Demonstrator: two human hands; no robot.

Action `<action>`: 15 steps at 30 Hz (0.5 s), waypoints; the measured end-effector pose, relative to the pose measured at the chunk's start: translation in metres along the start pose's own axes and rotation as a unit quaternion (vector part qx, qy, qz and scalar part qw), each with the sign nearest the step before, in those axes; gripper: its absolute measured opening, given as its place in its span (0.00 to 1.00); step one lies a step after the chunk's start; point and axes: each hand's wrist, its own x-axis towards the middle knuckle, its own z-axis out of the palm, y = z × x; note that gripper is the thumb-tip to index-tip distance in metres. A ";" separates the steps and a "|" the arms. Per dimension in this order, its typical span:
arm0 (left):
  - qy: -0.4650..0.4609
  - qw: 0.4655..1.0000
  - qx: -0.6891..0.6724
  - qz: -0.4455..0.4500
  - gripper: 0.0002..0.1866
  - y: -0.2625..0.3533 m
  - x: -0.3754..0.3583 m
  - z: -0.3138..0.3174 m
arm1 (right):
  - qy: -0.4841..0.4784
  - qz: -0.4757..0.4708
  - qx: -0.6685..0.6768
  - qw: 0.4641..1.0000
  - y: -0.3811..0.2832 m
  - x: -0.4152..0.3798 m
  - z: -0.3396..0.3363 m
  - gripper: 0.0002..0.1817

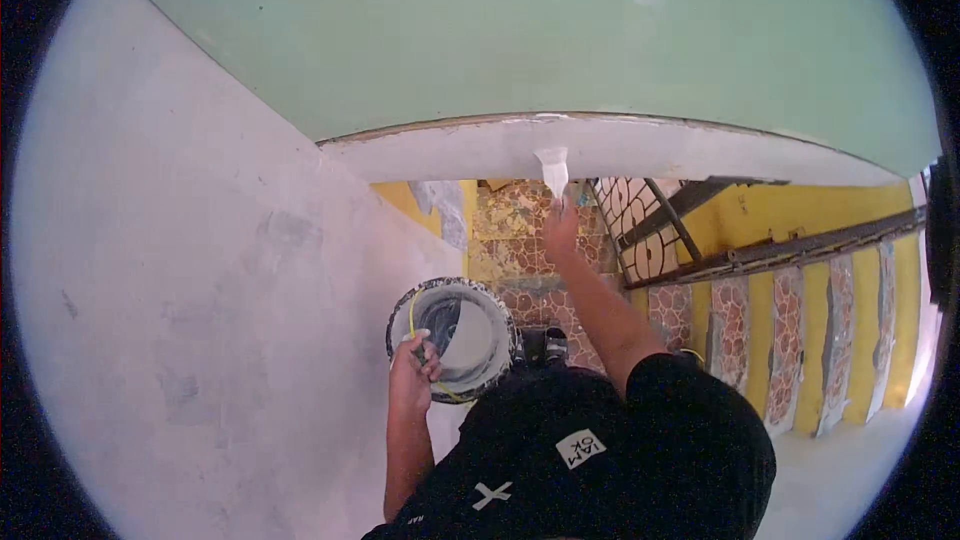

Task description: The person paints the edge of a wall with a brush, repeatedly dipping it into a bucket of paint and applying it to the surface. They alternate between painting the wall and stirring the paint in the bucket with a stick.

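Note:
My right hand (562, 228) is stretched forward, its fingers closed round a paintbrush (553, 166) coated in white. The bristles meet the white strip (430, 148) below the green surface. At my left side, my left hand (415, 365) grips the thin yellow handle (412, 315) of a paint-spattered bucket (506, 325). Inside the bucket there is pale grey-white paint (482, 332), with a dark patch on its left side.
A pale, patchy wall (200, 290) rises close on my left. The green surface (500, 30) spans the top. Tiled steps (785, 340) with yellow risers run along the right, beside a metal railing (790, 258). Tiled floor (515, 230) lies below.

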 end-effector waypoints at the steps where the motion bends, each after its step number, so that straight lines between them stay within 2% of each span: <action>1: 0.020 1.000 0.003 -0.007 0.14 0.002 -0.001 0.003 | 0.008 0.008 0.023 1.000 0.006 -0.001 0.002 0.19; 5: 0.045 0.999 -0.006 -0.013 0.13 0.014 -0.011 0.021 | 0.057 0.012 -0.057 0.997 0.049 0.001 0.023 0.19; 7: 0.044 0.999 -0.013 -0.004 0.13 0.016 -0.012 0.024 | 0.034 0.091 -0.174 0.980 0.117 0.016 0.048 0.16; 8: 0.036 0.999 -0.017 0.001 0.12 0.015 -0.012 0.025 | 0.034 0.090 -0.169 0.981 0.150 0.021 0.060 0.16; 11: 0.045 0.998 -0.028 0.021 0.12 0.014 -0.019 0.035 | -0.137 0.160 -0.232 0.950 0.275 0.044 0.023 0.16; 13: 0.067 0.996 -0.043 0.037 0.11 0.012 -0.026 0.043 | -0.258 0.195 -0.274 0.906 0.367 0.058 -0.020 0.16; 14: 0.061 0.995 -0.051 0.058 0.11 0.007 -0.028 0.044 | -0.316 0.212 -0.298 0.876 0.381 0.047 -0.018 0.15; 15: 0.055 0.994 -0.061 0.076 0.10 0.002 -0.031 0.044 | -0.322 0.211 -0.301 0.872 0.387 0.034 -0.024 0.15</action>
